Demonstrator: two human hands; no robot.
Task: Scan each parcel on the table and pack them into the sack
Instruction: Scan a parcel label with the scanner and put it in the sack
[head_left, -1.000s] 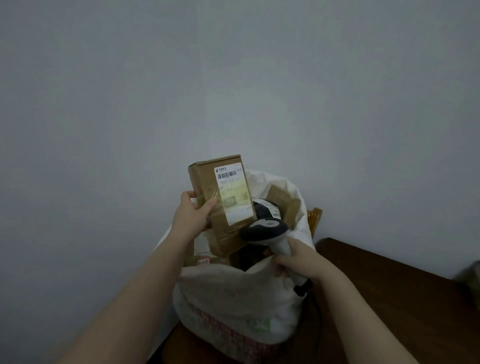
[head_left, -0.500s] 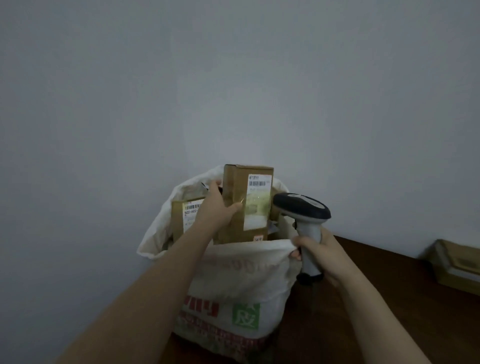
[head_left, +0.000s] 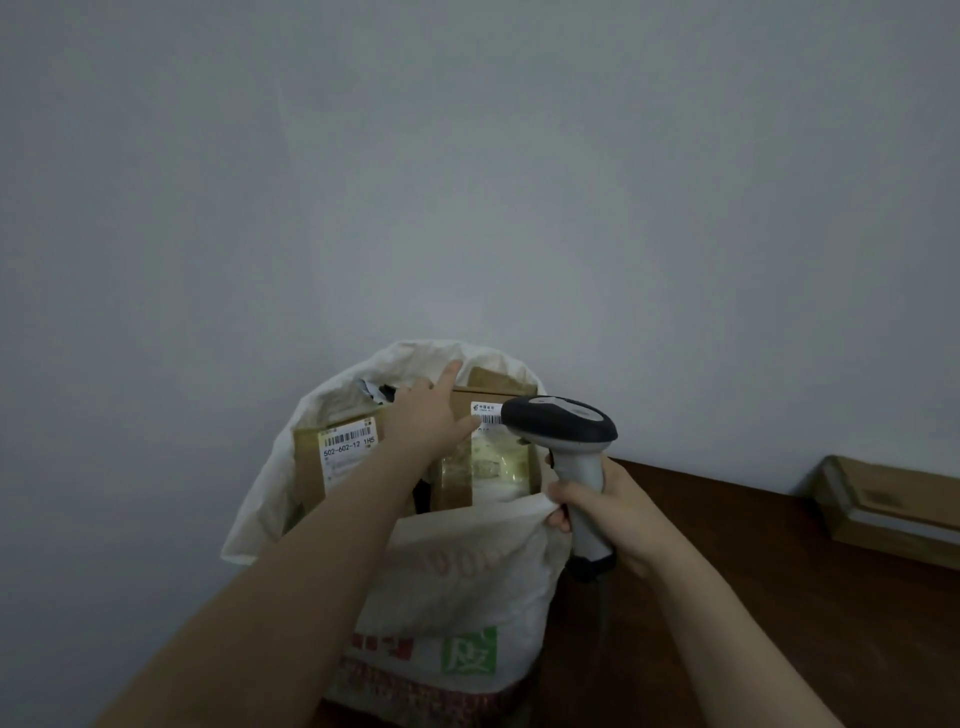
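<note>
**Parcel settles into a near-full sack, scanner at the ready**

A white woven sack (head_left: 457, 577) stands at the near left end of a dark wooden table (head_left: 753, 571), its mouth open. Inside it a brown parcel (head_left: 493, 467) stands upright, label facing the camera, beside a second labelled parcel (head_left: 311, 467) on the left. The left hand (head_left: 428, 418) lies over the brown parcel's top left corner with fingers straight and spread. The right hand (head_left: 618, 512) curls round the handle of a barcode scanner (head_left: 561, 423) and appears to hold the sack's near rim against it.

The step looks like seating the parcel. It is best pushed straight down with the flat hand while the rim is kept pulled toward the near side, so that no corner catches the cloth and the sack does not tip off the table's edge.

A plain pale wall (head_left: 467, 182) fills the background. At the far right of the table lies a flat carton (head_left: 893, 512), seemingly yet to be scanned.
</note>
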